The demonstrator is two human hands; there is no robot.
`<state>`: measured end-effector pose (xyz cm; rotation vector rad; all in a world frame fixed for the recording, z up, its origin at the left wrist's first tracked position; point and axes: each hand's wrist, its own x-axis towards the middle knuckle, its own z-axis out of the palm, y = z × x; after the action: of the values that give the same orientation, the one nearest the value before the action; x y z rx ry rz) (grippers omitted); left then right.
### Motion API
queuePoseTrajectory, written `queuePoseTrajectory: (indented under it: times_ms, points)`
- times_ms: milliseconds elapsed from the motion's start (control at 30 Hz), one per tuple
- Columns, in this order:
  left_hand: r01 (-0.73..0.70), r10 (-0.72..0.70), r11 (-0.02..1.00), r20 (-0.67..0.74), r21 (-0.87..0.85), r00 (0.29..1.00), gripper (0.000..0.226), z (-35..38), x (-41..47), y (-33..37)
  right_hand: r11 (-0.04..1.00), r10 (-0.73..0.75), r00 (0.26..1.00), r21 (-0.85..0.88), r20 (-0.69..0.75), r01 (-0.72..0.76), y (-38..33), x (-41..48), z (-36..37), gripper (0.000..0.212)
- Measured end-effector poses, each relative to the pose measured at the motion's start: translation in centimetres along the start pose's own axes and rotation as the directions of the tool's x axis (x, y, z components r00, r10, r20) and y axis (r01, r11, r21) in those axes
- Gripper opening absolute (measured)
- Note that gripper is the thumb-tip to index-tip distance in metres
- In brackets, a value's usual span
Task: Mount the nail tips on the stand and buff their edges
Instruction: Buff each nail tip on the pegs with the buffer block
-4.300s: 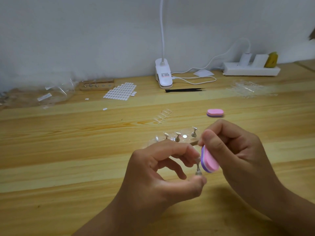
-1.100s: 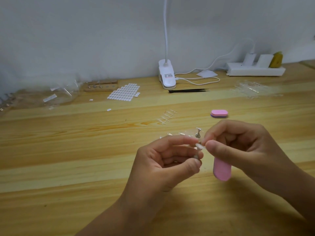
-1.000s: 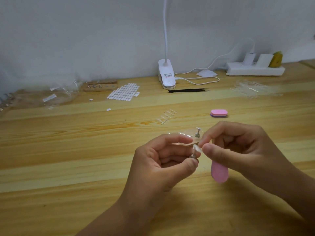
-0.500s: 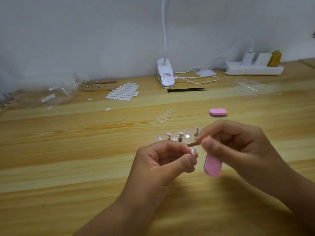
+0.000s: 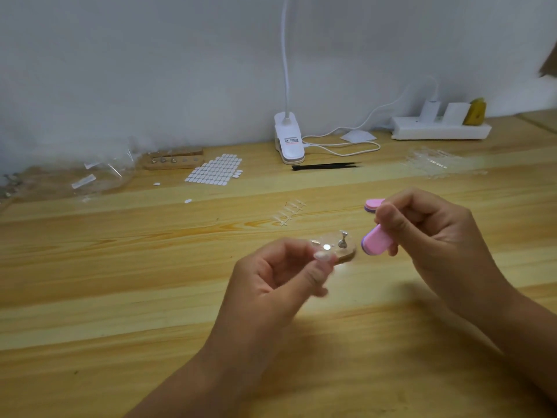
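My left hand [image 5: 280, 276] pinches a small metal holder with a pale nail tip [image 5: 322, 255] on top, just in front of the wooden stand [image 5: 346, 254]. One metal holder [image 5: 343, 239] stands upright on the stand, beside a bare round magnet spot [image 5: 326, 246]. My right hand [image 5: 434, 233] grips a pink and purple buffer block [image 5: 376, 240], held a little to the right of the stand and apart from the nail tip. A strip of clear nail tips [image 5: 290, 213] lies beyond the stand.
A second pink buffer [image 5: 372, 204] lies behind my right hand. Along the back of the wooden table are a sheet of white adhesive tabs [image 5: 215, 170], another wooden stand [image 5: 173, 159], black tweezers [image 5: 325, 166], a clip lamp [image 5: 288, 140], a power strip [image 5: 440, 131] and clear plastic packaging [image 5: 102, 176].
My right hand has drawn the buffer up and to the right, away from the nail tip. My left hand has carried the holder with the tip toward the stand.
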<state>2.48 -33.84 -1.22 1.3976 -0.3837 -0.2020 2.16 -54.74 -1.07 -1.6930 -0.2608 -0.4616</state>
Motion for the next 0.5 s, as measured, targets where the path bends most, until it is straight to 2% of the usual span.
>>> queuePoseTrajectory:
  times_ms: [67, 133, 233, 333, 400, 500]
  points:
    - [-0.100, 0.113, 0.973, -0.050, 0.208, 0.992, 0.010, -0.4, 0.9, 0.5, 1.000, 0.015, 1.000, -0.005, 0.014, -0.015, 0.0, 0.2, -0.1, 0.022]
    - [-0.142, 0.172, 0.918, -0.048, 0.369, 0.984, 0.003, -0.7, 2.2, 0.8, 0.999, 0.038, 0.999, -0.009, 0.025, -0.038, 0.0, 0.4, -0.3, 0.019]
    - [-0.142, 0.177, 0.828, -0.013, 0.543, 0.984, 0.007, -0.2, 4.0, 0.2, 0.998, 0.057, 0.998, -0.008, 0.018, -0.057, 0.3, 0.4, -0.8, 0.021]
    - [-0.101, 0.142, 0.657, 0.009, 0.748, 0.990, 0.008, 1.0, 5.3, -1.1, 0.999, 0.046, 0.999, -0.009, -0.012, -0.046, 0.4, 0.4, -1.2, 0.027]
    - [-0.103, 0.135, 0.552, 0.033, 0.827, 0.990, 0.008, 1.5, 5.6, -1.6, 0.999, 0.036, 0.999, -0.014, -0.034, -0.036, 0.4, 0.4, -1.5, 0.030]
    - [-0.122, 0.168, 0.523, 0.039, 0.844, 0.985, 0.005, 1.7, 5.9, -1.8, 0.999, 0.022, 0.999, -0.030, -0.036, -0.024, 0.3, 0.5, -1.8, 0.029]
